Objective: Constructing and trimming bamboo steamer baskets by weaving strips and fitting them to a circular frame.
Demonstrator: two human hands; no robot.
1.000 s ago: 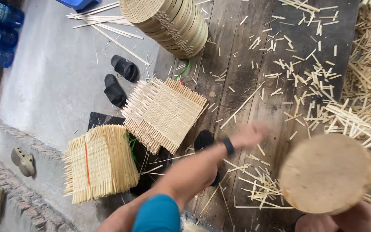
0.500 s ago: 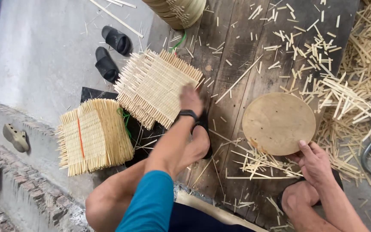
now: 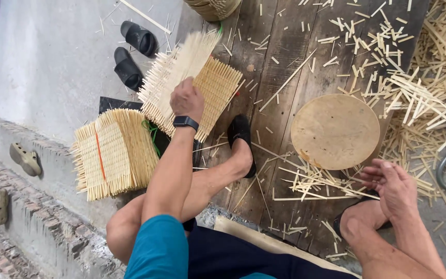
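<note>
Left of round wooden disc (image 3: 335, 131): left hand (image 3: 187, 99) clamped on woven bamboo mat (image 3: 192, 82); right hand (image 3: 391, 182) below disc, fingers loosely apart, empty.

Teal sleeve, black wristwatch (image 3: 185, 123) — black shoes (image 3: 242, 139).

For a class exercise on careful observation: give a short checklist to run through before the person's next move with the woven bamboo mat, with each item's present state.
1. Left hand on the top woven bamboo mat of the loose stack: ok.
2. Mat lifted off the stack: ok, one edge raised.
3. Right hand free: ok, holds nothing.
4. Round wooden disc within reach: ok, beside the right hand.
5. Plank floor tidy: not ok, bamboo offcuts scattered.
6. Tied mat bundle undisturbed: ok.
</note>
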